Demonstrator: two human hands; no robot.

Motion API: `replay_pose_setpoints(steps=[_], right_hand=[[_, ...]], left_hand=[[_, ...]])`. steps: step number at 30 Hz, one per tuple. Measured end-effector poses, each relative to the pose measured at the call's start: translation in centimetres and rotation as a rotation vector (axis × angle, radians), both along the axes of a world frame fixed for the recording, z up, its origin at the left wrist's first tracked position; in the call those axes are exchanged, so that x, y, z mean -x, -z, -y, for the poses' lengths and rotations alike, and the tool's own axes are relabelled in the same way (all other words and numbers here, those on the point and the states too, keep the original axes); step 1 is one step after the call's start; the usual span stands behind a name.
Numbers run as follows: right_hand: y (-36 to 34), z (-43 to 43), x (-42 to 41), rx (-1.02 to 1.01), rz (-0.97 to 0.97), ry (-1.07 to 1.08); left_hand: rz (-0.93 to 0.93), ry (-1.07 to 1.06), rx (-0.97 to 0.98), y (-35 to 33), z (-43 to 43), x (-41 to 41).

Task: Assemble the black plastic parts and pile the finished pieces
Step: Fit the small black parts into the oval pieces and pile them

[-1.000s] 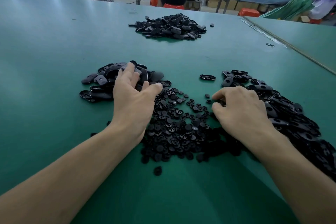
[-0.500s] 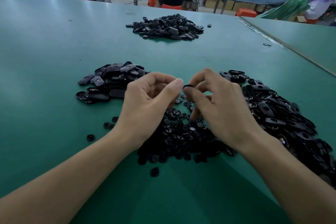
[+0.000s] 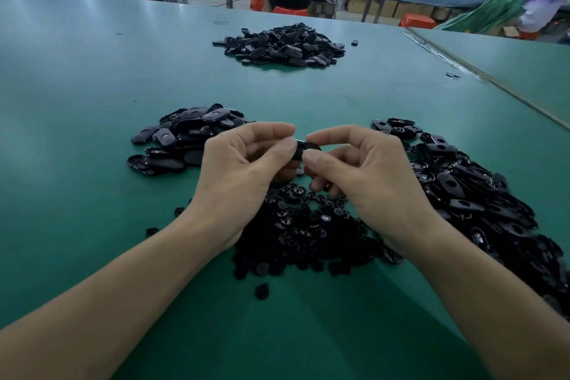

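Change: a second ago both hands were down in the stock, the left digging in the left pile and the right at the small pieces. Now both are lifted and meet above the middle heap. Pick-up looks done and the joining step is under way; this piece is not on the finished pile yet.

The left pile of oval shells (image 3: pixel 185 139) lies on the green table (image 3: pixel 77 86), with no hand in it now. The left hand (image 3: pixel 237 176) is raised with its wrist off the table. Its thumb and forefinger pinch the left end of a black part (image 3: pixel 303 148), and the other fingers curl under. The black part sits between both hands, above the heap of small round pieces (image 3: pixel 308 231).

The right hand (image 3: pixel 370 176) mirrors the left: thumb and forefinger grip the part's right end, lower fingers curled. There may be a second small piece tucked under them, but it's too dark to tell. The right pile of oval parts (image 3: pixel 478 194) lies just beside the right forearm. The far pile (image 3: pixel 280 45), well apart at the back of the table, is probably where finished pieces go.
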State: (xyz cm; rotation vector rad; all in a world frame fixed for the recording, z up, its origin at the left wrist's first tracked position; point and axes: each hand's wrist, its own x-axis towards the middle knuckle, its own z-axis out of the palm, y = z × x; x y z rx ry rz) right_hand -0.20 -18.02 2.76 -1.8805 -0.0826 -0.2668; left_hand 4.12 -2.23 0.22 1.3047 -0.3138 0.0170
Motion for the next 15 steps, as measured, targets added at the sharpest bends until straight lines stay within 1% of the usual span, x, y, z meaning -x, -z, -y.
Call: replay_pose_setpoints(steps=[3,7,9,10,11,13,15], right_hand=[[0.21,0.21,-0.25,-0.089,0.002,0.038],[0.25,0.17,-0.26,-0.081,0.014,0.045],[0.31,0.13,-0.26,-0.039,0.000,0.086],[0.38,0.11,-0.22,0.022,-0.001,0.124],[0.45,0.10,-0.18,0.128,0.007,0.164],[0.50,0.12,0.03,0.439,0.007,0.186],[0.60,-0.02,0.37,0.746,-0.057,0.124]], left_hand=[[0.003,0.022,-0.016,-0.05,0.07,0.16],[0.028,0.008,-0.055,-0.02,0.09,0.20],[0.021,-0.009,-0.044,0.01,0.08,0.14],[0.010,-0.020,-0.030,0.03,0.07,0.09],[0.000,-0.032,-0.012,0.04,0.04,0.03],[-0.012,-0.045,0.024,0.01,-0.01,-0.07],[-0.021,-0.046,0.048,-0.02,-0.04,-0.11]])
